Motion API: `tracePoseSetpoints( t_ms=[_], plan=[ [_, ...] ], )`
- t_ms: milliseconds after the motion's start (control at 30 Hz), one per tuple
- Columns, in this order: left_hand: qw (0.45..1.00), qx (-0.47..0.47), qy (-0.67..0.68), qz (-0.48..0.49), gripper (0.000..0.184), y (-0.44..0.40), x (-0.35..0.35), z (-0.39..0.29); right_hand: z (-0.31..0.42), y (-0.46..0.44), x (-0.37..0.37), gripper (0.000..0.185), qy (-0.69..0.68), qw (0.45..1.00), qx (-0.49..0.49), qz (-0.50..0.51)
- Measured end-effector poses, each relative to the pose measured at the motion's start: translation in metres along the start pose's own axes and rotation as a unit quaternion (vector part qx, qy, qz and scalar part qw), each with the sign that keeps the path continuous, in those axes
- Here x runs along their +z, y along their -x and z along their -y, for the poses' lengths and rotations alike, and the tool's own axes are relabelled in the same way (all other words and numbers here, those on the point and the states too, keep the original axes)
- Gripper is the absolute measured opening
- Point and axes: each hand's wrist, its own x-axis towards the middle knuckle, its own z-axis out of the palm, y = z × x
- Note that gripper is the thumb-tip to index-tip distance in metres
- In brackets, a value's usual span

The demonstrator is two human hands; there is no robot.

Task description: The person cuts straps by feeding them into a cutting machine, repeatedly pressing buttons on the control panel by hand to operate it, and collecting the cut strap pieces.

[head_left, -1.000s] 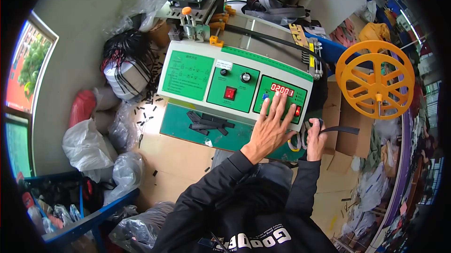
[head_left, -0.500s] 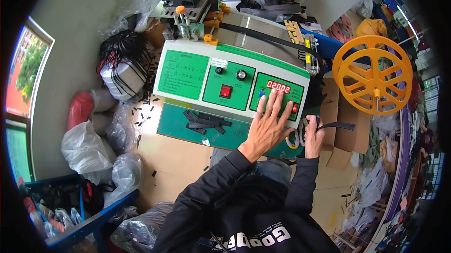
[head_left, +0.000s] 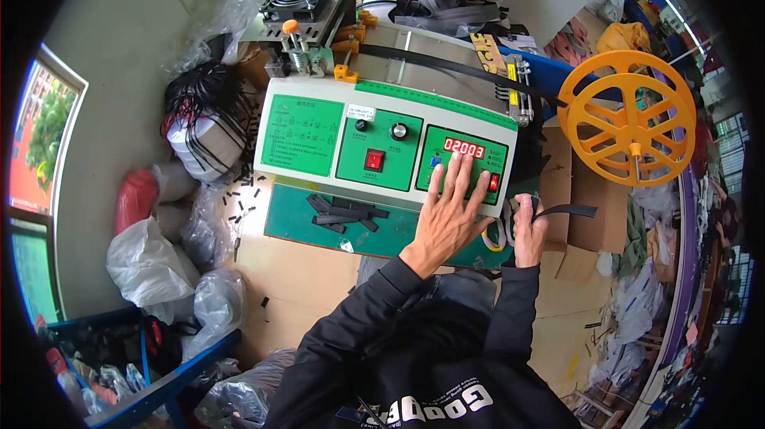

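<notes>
My left hand (head_left: 448, 218) lies with its fingers spread on the right-hand control panel of the green and white machine (head_left: 303, 138), fingertips just below the red display (head_left: 464, 148) reading 02003. To its right, my right hand (head_left: 528, 231) is closed round a black strap (head_left: 570, 210), whose free end sticks out to the right. Between the hands, white and yellow rings (head_left: 496, 236) hang at the table edge. Several short black strips (head_left: 347, 212) lie on the green tabletop (head_left: 287, 222). Another black band (head_left: 454, 65) runs over the machine's top.
An orange reel (head_left: 629, 122) stands to the right above an open cardboard box (head_left: 598, 218). Plastic bags (head_left: 147, 258) and a blue-framed bin (head_left: 151, 389) are at left. Small black pieces are scattered on the floor.
The display has gone from 02001 through 02002 to 02003. The camera view has shifted slightly, moving the machine left and up in the picture. Both hands keep nearly the same poses.
</notes>
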Motion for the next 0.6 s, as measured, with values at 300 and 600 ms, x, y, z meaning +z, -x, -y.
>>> tracePoseSetpoints(
  t_ms=[300,600],
  plan=[
    [1.0,-0.004,0.009,0.013,0.076,0.0,-0.002,-0.002,0.004,0.003,-0.003,0.031,-0.003,1.0,0.027,-0.007],
    [0.999,-0.015,0.02,0.024,0.077,0.0,-0.007,0.002,0.0,0.001,0.0,0.027,-0.007,1.0,0.027,-0.001]
  ],
)
